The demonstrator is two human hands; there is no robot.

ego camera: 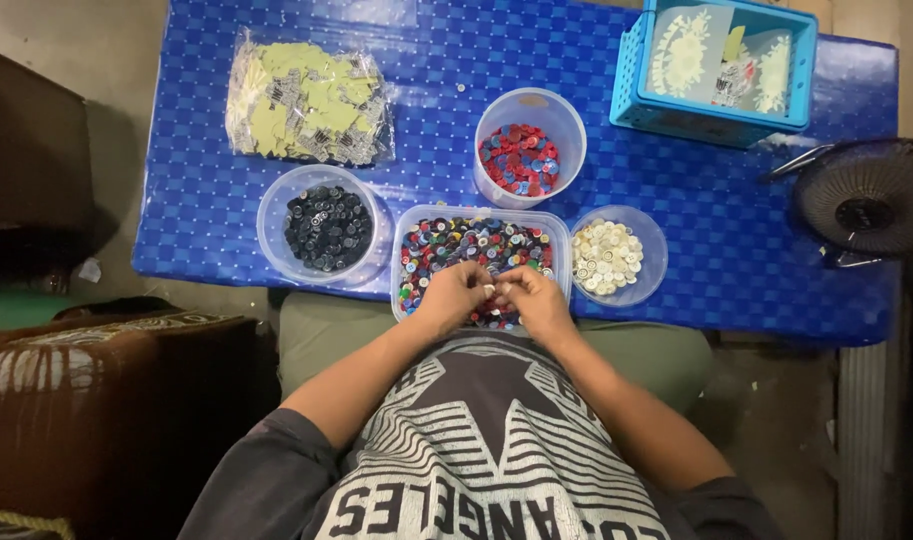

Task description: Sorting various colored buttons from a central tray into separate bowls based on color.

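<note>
The left hand (454,296) and right hand (534,298) meet fingertip to fingertip over the near edge of the tray (408,258) of mixed buttons (473,246), pinching something small and pale between them; what it is I cannot tell. Both forearms angle in from 6 o'clock. The buttons lie at 12 o'clock from the hands, equally near both. White buttons (607,256) sit at 2 o'clock, black ones (326,227) at 10, red-blue ones (520,158) beyond, all on the blue bench (676,200).

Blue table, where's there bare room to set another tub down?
The table is bare on its right side, between the white-button tub, the blue basket and the fan. A smaller patch lies top centre, between the bag and the red-button tub. The front edge is crowded: dark-button tub, mixed tray, both hands.
</note>
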